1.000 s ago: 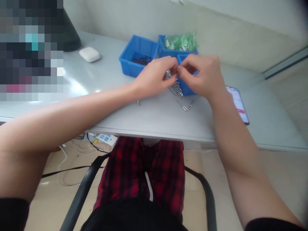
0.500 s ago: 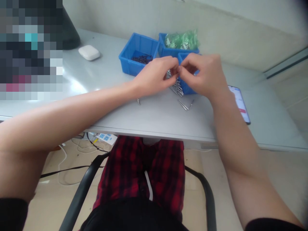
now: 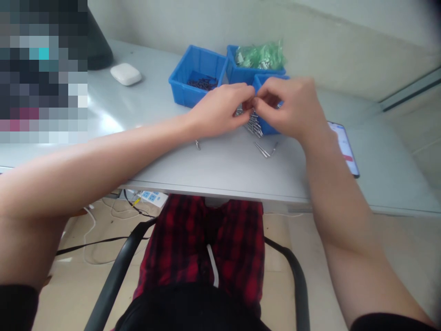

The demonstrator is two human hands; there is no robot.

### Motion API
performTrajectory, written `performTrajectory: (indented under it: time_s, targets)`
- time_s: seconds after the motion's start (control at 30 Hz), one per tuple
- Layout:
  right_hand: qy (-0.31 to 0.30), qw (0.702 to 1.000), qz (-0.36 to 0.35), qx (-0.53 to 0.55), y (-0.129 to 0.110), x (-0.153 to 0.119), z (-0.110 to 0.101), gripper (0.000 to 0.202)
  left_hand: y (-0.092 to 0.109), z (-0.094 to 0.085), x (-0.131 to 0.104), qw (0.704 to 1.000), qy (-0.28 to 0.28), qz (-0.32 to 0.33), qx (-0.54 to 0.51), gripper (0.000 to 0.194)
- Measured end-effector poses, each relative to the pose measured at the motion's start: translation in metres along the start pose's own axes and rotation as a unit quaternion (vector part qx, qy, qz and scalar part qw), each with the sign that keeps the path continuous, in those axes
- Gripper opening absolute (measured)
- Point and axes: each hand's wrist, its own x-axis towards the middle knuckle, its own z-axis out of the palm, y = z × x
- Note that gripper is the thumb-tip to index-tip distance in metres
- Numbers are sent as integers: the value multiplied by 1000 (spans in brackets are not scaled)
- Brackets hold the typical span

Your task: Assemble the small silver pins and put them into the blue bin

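My left hand (image 3: 225, 109) and my right hand (image 3: 287, 106) meet at the fingertips over a pile of silver metal pins (image 3: 254, 125). Both are pinched closed; whatever sits between the fingers is too small to make out. Behind my right hand is a blue bin (image 3: 268, 127), partly covered by it. A few loose silver pieces (image 3: 263, 151) lie on the table below my right hand, and a small one (image 3: 197, 145) rests below my left wrist.
Dark screws (image 3: 203, 83) lie in a blue bin (image 3: 182, 92) at the back. Another bin (image 3: 236, 74) holds green plastic bags (image 3: 262, 57). A white rounded object (image 3: 126, 74) sits at the left, a phone (image 3: 346, 149) beside my right forearm.
My fingertips have shifted very slightly, still meeting over the pins. The bins and loose pieces have stayed in place on the table.
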Motion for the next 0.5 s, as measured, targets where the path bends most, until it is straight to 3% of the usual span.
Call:
performTrajectory:
  time_s: [0.27, 0.5]
  targets:
    - [6, 1000, -16, -13, 3, -2, 3, 18, -1, -2, -1, 1000, -24, 1, 11, 18]
    - [-13, 1000, 16, -4, -2, -3, -1, 14, -7, 2, -1, 1000, -18, 8, 4, 18]
